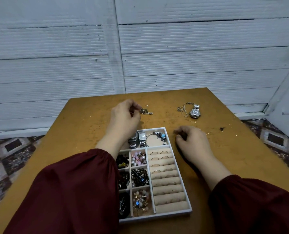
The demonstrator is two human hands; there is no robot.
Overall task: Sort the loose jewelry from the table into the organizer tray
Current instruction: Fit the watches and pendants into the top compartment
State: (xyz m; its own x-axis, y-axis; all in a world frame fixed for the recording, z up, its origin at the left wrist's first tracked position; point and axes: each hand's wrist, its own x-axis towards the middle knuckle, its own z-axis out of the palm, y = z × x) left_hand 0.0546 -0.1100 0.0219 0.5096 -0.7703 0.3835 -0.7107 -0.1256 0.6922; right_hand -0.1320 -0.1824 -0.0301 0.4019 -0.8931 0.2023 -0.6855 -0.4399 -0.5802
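Observation:
The grey organizer tray (190, 212) lies on the brown table (83, 125) in front of me, its compartments holding beads, watches, a charm bracelet and rings on beige rolls. Beyond the tray, my left hand (123, 119) pinches one end of a chunky metal chain (145, 111) that lies on the table. My right hand (193, 141) rests on the table just right of the tray, fingers loosely curled and holding nothing. A silver watch (195, 112) and a thin silver necklace (182, 109) lie loose at the far right of the table.
My left forearm in a dark red sleeve (76, 191) covers the tray's left side. A white ribbed wall (140, 48) stands behind the table. Patterned floor tiles (8, 157) show on both sides. Small crumbs dot the tabletop.

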